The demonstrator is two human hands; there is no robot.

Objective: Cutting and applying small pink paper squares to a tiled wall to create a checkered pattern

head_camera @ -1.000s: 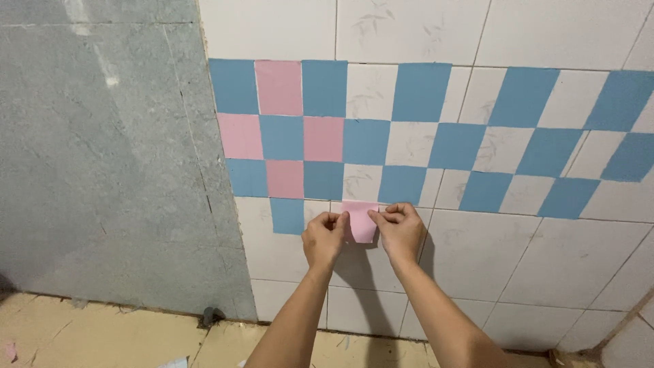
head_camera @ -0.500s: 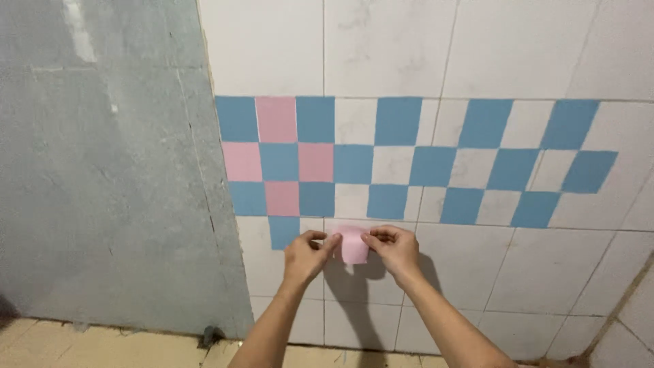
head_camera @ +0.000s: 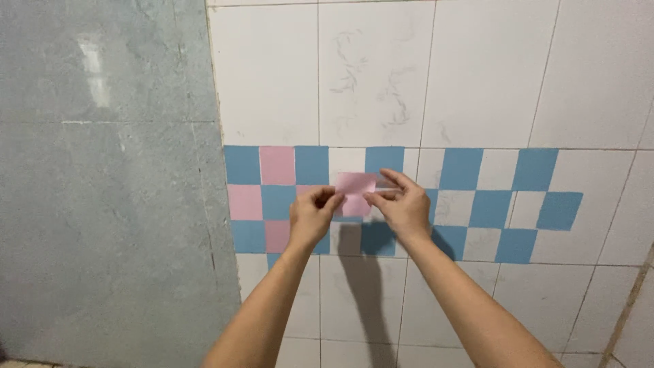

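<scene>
Both my hands hold one small pink square sheet (head_camera: pixel 355 191) up in front of a white tiled wall (head_camera: pixel 436 75). My left hand (head_camera: pixel 310 217) pinches its left lower edge, and my right hand (head_camera: pixel 402 204) pinches its right edge with the fingers stretched toward the wall. The sheet hangs in front of a checkered band of blue squares (head_camera: pixel 462 169) and pink squares (head_camera: pixel 276 165) stuck on the tiles. Whether the sheet touches the wall I cannot tell.
A grey-blue stone panel (head_camera: pixel 102 191) fills the left side of the view, meeting the white tiles at a vertical edge. My arms cast a dark shadow on the tiles below the band. A tan corner strip (head_camera: pixel 630 300) runs down the lower right.
My hands have lifted the pink sheet from below the checkered band up to its upper rows. The view has moved closer, and the floor has dropped out of sight.
</scene>
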